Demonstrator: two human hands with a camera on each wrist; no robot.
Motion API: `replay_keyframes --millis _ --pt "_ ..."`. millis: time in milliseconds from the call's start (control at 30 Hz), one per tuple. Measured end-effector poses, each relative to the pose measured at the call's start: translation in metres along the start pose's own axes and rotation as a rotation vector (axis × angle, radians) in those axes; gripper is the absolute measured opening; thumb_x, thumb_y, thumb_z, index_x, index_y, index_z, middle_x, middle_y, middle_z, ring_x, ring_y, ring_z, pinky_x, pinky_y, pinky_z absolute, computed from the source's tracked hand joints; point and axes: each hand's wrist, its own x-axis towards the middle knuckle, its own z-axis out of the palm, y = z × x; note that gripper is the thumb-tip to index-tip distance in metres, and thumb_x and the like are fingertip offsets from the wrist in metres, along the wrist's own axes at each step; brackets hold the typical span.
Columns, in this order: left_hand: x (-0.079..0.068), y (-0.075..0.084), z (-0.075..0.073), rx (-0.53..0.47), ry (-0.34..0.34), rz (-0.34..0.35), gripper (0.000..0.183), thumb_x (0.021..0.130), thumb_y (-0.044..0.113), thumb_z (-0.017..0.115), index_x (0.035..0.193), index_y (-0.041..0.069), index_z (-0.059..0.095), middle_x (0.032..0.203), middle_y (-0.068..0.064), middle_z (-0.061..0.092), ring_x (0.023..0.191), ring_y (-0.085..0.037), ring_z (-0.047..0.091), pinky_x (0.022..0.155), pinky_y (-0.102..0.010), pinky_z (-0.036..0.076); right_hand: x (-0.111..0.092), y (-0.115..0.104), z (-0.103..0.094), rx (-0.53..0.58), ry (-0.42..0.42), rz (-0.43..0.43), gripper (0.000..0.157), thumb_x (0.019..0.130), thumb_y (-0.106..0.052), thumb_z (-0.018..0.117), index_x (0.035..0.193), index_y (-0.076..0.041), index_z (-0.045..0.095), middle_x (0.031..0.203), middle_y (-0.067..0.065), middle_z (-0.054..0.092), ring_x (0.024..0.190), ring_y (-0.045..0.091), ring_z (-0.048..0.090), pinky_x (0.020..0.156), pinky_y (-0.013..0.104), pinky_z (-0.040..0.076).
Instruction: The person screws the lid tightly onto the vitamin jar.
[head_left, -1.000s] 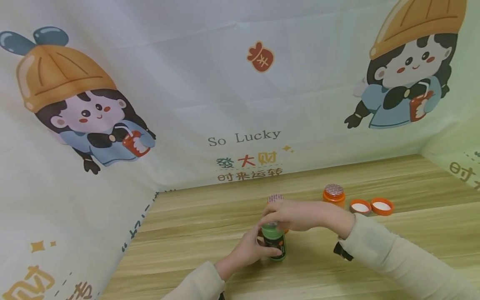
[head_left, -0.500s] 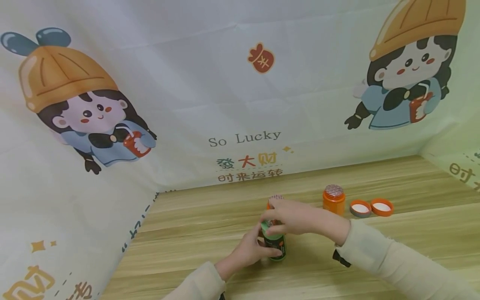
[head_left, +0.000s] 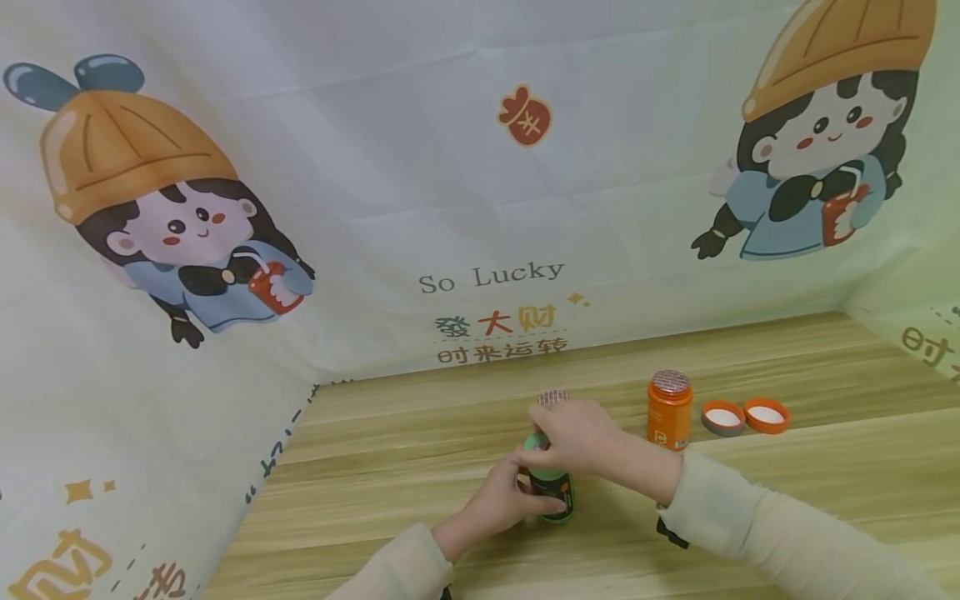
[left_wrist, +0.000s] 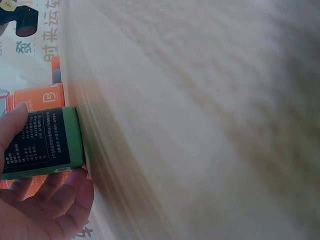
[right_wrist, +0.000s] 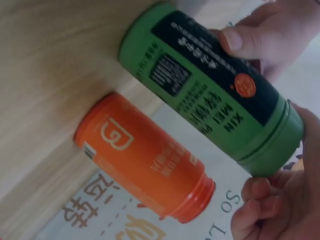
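A green bottle (head_left: pixel 557 498) with a dark label stands on the wooden table. My left hand (head_left: pixel 497 498) grips it low down, thumb across the label and fingers round the far side. At the top, my right hand (head_left: pixel 581 437) pinches the bottle's green cap (right_wrist: pixel 280 150), its fingers curled at the edge in the right wrist view. The cap sits on the neck. Just behind stands an orange bottle (right_wrist: pixel 145 157) without a cap, mostly hidden by my right hand in the head view; its silvery patterned seal (head_left: pixel 553 397) shows above.
A second uncapped orange bottle (head_left: pixel 670 417) stands to the right. Beside it two orange-edged caps, a grey-sided one (head_left: pixel 723 417) and an orange one (head_left: pixel 767 415), lie with white insides up. A printed white cloth (head_left: pixel 360 208) hangs behind the wooden table (head_left: pixel 360 467).
My right hand has turned over the green cap, its wrist shifting left and toward me, uncovering more of the right orange bottle. The left hand and the green bottle stay put.
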Motion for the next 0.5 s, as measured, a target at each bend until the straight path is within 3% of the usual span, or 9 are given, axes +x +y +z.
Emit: replay_keyframes --millis 133,300,400,500 --pt "0.0 0.001 0.0 0.006 0.003 0.005 0.062 0.078 0.011 0.072 0.133 0.01 0.042 0.12 -0.011 0.054 0.099 -0.023 0.058 0.072 -0.024 0.051 -0.002 -0.002 -0.001 0.023 -0.005 0.03 0.041 0.081 -0.053 0.059 0.071 -0.017 0.042 0.055 -0.009 0.03 0.046 0.004 0.027 0.04 0.018 0.018" --pt "-0.001 0.003 -0.001 0.003 0.029 -0.03 0.063 0.077 0.012 0.073 0.132 0.011 0.043 0.113 -0.011 0.059 0.089 -0.021 0.061 0.069 -0.028 0.052 -0.003 0.001 -0.007 0.113 -0.113 0.089 0.043 0.082 -0.055 0.057 0.083 -0.013 0.05 0.061 -0.006 0.042 0.052 0.007 0.037 0.043 0.02 0.028" --pt "-0.001 0.004 0.0 0.016 0.04 -0.054 0.066 0.076 0.014 0.074 0.133 0.012 0.041 0.11 -0.01 0.058 0.086 -0.02 0.061 0.071 -0.03 0.051 -0.005 0.009 -0.015 0.207 -0.192 0.107 0.056 0.083 -0.055 0.054 0.108 -0.006 0.055 0.088 0.004 0.06 0.072 0.015 0.056 0.056 0.028 0.046" --pt "-0.001 0.004 0.0 0.036 0.048 -0.066 0.066 0.075 0.015 0.075 0.132 0.012 0.041 0.109 -0.008 0.056 0.088 -0.019 0.059 0.075 -0.033 0.05 -0.007 0.021 -0.024 0.378 -0.266 0.034 0.062 0.088 -0.044 0.055 0.131 -0.002 0.043 0.124 0.016 0.051 0.107 0.028 0.053 0.082 0.042 0.047"
